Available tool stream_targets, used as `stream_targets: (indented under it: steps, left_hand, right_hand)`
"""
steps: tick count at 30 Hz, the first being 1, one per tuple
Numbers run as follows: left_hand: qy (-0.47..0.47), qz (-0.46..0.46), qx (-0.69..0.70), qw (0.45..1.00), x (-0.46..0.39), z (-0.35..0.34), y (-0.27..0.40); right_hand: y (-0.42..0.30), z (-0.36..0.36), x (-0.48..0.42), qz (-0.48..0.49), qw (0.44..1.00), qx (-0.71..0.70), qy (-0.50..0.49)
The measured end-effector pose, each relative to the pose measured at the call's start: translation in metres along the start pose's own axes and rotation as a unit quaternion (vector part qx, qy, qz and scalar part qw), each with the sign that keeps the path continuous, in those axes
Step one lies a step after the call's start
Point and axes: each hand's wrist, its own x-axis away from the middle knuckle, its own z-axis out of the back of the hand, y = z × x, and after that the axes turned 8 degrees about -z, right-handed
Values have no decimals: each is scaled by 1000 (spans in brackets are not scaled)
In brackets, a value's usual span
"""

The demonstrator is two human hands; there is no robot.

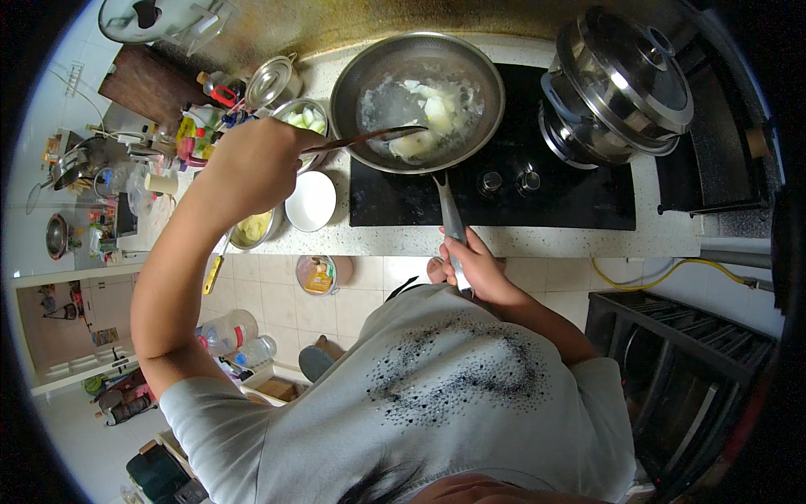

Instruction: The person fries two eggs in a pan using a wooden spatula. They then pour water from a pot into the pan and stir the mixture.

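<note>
My left hand (pixel 255 164) grips a brown wooden utensil (pixel 352 140), seen edge-on, whose tip reaches into the frying pan (pixel 349 79). Inside the pan, white pieces of food that look like egg (pixel 437 107) sit in cloudy, bubbling liquid. The fingers of my right hand (pixel 478 268) are wrapped around the pan's metal handle (pixel 450 208). Beneath and beside my left hand stand a bowl of pale green cut vegetables (pixel 305 120), a white bowl (pixel 310 201) and a metal bowl of yellowish slices (pixel 253 227), partly covered by my wrist.
A lidded steel pot (pixel 623 88) stands on the right of the black hob (pixel 567 201). Bottles and a lidded metal pot (pixel 271 82) crowd the counter's left. A yellow-handled tool (pixel 214 274) juts past the edge. Below are a bin (pixel 324 274) and large plastic bottles (pixel 230 331).
</note>
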Motion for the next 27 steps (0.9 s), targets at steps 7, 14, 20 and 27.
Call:
stream_targets:
  steps: [7,14,20,27]
  left_hand:
    - [2,-24,2,1000,-17,18,21]
    - [-26,-50,-44,997,-25,19,31]
    - [4,-62,-16,998,-20,22,28]
    - [3,-65,-15,998,-22,15,27]
  right_hand:
    - [1,2,-2,0,1000,13,0]
    - [0,2,-2,4,1000,14,-9]
    - [-3,1,1,-5,1000,21,0]
    - [-3,-1,1,-3,1000,20,-6]
